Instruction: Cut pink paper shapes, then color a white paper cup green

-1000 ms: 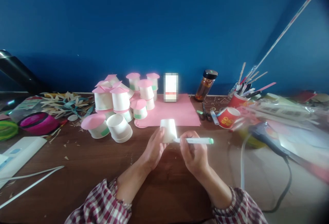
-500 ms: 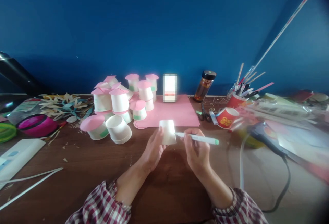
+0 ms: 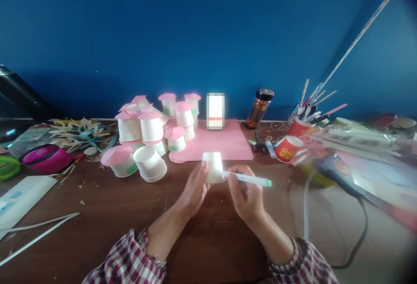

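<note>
My left hand [image 3: 195, 188] is closed around the left side of a small white paper cup [image 3: 213, 166], held upside down just above the dark wooden table. My right hand [image 3: 246, 195] grips a white marker [image 3: 254, 179] with a green end. The marker's tip meets the lower right of the cup's wall; any mark there is too small to make out. To the left stand two nested white paper cups [image 3: 150, 164], tilted, beside a cup with a pink paper top [image 3: 117, 157]. Behind them rise several white cups with pink paper roofs [image 3: 152, 125].
Pink paper sheets [image 3: 224, 143] lie beyond the cup. At the right are a dark-lidded jar [image 3: 259, 108], scissors [image 3: 259, 145], a tipped red paper cup [image 3: 288, 149] and a corded glue gun [image 3: 339, 173]. A white power strip [image 3: 26, 199] lies at the left.
My right hand has moved slightly left, bringing the marker's tip further over the cup's lower right wall. My left hand and the cup have hardly moved.
</note>
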The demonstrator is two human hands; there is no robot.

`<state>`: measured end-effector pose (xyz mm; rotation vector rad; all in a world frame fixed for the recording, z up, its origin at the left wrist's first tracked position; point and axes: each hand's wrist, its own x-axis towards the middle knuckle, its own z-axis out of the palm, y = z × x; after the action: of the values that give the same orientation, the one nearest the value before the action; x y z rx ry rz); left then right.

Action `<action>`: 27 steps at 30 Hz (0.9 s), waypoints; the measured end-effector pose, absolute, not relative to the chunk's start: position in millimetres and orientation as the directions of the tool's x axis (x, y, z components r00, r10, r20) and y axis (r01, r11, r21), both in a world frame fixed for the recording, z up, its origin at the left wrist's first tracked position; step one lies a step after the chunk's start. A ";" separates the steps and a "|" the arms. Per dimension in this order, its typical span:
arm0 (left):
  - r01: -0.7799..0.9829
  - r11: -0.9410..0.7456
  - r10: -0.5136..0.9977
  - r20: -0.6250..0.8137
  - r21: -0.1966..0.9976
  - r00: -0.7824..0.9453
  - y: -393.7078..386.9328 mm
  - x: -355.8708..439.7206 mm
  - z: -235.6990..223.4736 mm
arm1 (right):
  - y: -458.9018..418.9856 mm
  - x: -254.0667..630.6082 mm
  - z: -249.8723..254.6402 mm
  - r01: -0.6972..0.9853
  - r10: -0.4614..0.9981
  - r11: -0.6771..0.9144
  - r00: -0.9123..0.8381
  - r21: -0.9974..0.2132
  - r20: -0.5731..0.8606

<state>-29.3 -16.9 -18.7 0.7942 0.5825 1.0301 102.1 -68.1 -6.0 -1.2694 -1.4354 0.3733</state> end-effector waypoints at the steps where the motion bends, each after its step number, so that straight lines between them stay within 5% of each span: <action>1: -0.521 0.285 0.908 -0.052 0.805 0.415 -17.2 -29.3 -18.0 | -68.1 102.2 -6.0 0.481 0.834 0.367 0.210 -0.796 0.511; 27: -0.531 0.293 0.914 -0.069 0.795 0.401 -17.8 -29.5 -16.2 | -66.2 103.9 -5.3 0.521 0.848 0.330 0.203 -0.787 0.490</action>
<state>-29.5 -17.8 -16.2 0.7746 0.5860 1.0387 103.9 -66.2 -5.3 -1.3284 -1.4575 0.3617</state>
